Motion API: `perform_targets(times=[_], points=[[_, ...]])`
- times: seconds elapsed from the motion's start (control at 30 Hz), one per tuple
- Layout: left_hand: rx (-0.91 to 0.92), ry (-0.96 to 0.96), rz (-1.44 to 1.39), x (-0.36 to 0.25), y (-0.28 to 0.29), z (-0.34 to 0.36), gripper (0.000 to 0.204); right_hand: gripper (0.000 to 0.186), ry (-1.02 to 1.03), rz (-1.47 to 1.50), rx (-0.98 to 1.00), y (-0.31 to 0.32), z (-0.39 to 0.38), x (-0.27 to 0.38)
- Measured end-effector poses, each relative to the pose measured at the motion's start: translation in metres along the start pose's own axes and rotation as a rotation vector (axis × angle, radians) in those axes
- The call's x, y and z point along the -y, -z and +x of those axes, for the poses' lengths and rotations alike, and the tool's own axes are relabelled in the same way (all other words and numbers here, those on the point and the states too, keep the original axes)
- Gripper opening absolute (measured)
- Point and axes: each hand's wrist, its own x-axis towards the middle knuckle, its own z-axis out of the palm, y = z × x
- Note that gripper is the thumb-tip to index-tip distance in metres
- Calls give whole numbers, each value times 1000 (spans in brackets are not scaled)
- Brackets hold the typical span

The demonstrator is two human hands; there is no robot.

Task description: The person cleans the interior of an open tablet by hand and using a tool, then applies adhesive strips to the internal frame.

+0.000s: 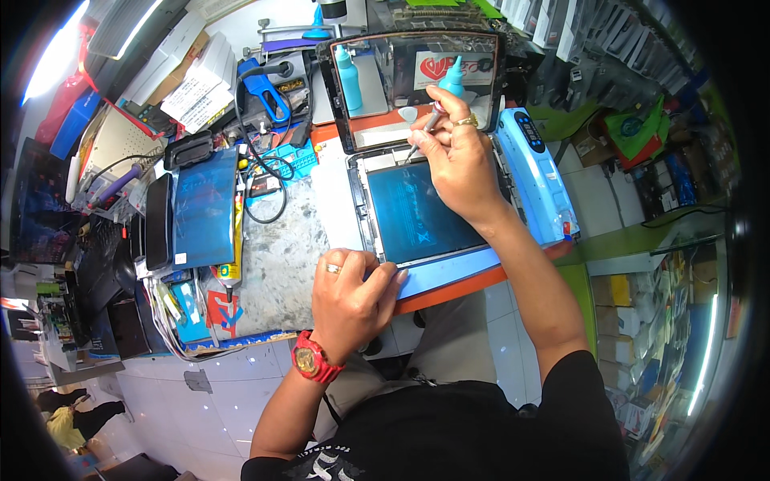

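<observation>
An opened tablet (pixel 365 200) lies in front of me, with a large dark blue battery panel (pixel 425 210) in its body. Along its far side, a black-bordered clear glass panel (pixel 341 100) stands upright. My right hand (pixel 465 164) is closed on a slim screwdriver (pixel 434 120), its tip slanting down to the tablet's far edge, above the battery. At the near left corner, my left hand (pixel 353 293) rests with curled fingers, thumb and index finger together against the tablet. What those fingers pinch, if anything, is hidden.
A light blue machine (pixel 536 172) stands right of the tablet. To the left are a blue flat panel (pixel 205 208), a yellow tube (pixel 231 271), a looped black cable (pixel 267 218) and a dark phone (pixel 159 222). Turquoise bottles (pixel 350 80) show through the glass. The bench's orange edge (pixel 453 290) is near me.
</observation>
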Motion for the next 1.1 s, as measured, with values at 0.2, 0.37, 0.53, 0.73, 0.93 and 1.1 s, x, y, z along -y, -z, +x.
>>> perform_targets(times=[0.2,0.37,0.53,0.73,0.93,1.1], points=[[6,6,-7,0,0,1,19,52,-35,44,-9,1,2,-3],[-29,-8,-21,-1,1,5,19,49,8,-90,0,3,4,5],[-29,0,-28,-2,1,4,19,37,172,-496,78,5,11,17],[-33,-4,-36,0,0,3,19,28,120,-353,280,12,32,25],[-23,-5,-51,1,1,2,18,29,-19,-538,350,20,47,47],[-21,0,-62,1,2,1,16,25,-50,-493,322,14,40,47]])
